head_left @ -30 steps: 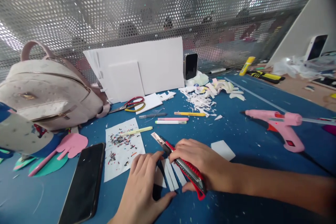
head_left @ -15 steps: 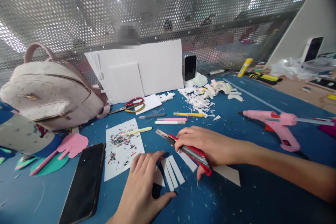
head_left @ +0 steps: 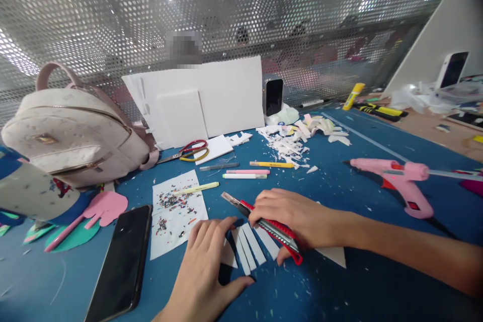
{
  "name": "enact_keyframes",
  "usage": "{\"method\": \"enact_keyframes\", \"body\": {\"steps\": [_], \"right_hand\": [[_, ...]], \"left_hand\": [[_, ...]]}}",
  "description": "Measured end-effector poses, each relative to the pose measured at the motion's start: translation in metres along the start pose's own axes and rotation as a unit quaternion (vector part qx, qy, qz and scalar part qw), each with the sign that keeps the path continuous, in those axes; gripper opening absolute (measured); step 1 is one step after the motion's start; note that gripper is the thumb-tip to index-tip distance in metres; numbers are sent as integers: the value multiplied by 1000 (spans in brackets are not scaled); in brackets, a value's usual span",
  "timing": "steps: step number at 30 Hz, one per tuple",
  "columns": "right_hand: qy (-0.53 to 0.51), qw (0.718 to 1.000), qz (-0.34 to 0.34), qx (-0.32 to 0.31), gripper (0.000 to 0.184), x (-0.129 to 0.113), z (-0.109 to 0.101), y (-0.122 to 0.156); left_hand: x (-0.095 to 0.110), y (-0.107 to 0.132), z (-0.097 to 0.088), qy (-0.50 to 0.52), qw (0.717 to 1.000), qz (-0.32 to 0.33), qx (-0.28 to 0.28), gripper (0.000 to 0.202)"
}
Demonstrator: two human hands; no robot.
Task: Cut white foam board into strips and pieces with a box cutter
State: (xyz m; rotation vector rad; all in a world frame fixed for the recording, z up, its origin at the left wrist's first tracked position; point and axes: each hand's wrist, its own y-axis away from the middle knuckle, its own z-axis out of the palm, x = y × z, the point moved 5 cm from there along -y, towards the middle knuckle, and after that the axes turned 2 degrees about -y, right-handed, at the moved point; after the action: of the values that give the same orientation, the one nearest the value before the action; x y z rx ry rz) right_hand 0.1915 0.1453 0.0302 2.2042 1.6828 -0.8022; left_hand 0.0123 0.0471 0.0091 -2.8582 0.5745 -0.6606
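My right hand (head_left: 289, 214) is closed round a red utility knife (head_left: 272, 227), its blade end pointing up and left above the table. Several white foam-like strips (head_left: 252, 245) lie side by side between my hands. My left hand (head_left: 206, 256) rests on the blue table with its thumb spread away from the fingers. Its fingertips are at the left of the strips, touching a white piece (head_left: 228, 255) that is partly hidden. Another pale piece (head_left: 334, 255) lies under my right wrist, also partly covered.
A pink glue gun (head_left: 396, 173) stands at right, a black phone (head_left: 121, 261) at left. Beyond the hands lie several pens, scissors (head_left: 184, 152) and white scraps (head_left: 285, 143). A paper sheet (head_left: 199, 206) holds coloured bits. Behind stand a backpack (head_left: 75, 126) and white boards (head_left: 234, 95).
My right hand with the utility knife has shifted slightly down and left, uncovering more of the strip beneath it. My left hand and the strips have stayed in place.
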Motion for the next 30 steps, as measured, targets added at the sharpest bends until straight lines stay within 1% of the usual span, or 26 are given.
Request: {"method": "enact_keyframes", "body": {"steps": [3,6,8,11,14,17,19,21,23,25,27,29,30], "right_hand": [[-6,1000,3,8,60,0,-6,0],[-2,1000,16,24,63,-1,-17,1],[-1,1000,22,18,63,-2,-22,2],[-8,1000,11,-6,61,-4,-20,4],[-5,1000,0,-17,57,-2,-12,4],[1,1000,-1,-15,58,0,-6,2],[5,1000,-5,-9,58,0,-5,2],[7,1000,-6,-2,58,-2,-5,4],[7,1000,-1,11,58,-6,-3,10],[6,999,13,29,58,-12,0,19],[13,998,40,47,59,-18,7,29],[33,995,65,63,60,-26,15,39],[43,994,71,72,59,-30,17,43]], "left_hand": [[-1,4,-2,-24,1000,10,13,85],[-7,9,-5,-42,999,16,26,83],[-11,12,-7,-48,998,14,27,81],[-16,14,-8,-53,998,14,18,79],[-13,13,-9,-71,997,31,26,78],[-6,12,-13,-88,992,55,65,68],[1,12,-15,-87,990,77,82,59],[10,13,-17,-78,987,113,83,45],[20,15,-16,-73,982,152,86,28],[32,19,-11,-77,974,189,96,16],[46,24,0,-92,959,234,131,18],[59,31,13,-111,936,277,187,23],[64,33,20,-116,931,281,202,23]]}}
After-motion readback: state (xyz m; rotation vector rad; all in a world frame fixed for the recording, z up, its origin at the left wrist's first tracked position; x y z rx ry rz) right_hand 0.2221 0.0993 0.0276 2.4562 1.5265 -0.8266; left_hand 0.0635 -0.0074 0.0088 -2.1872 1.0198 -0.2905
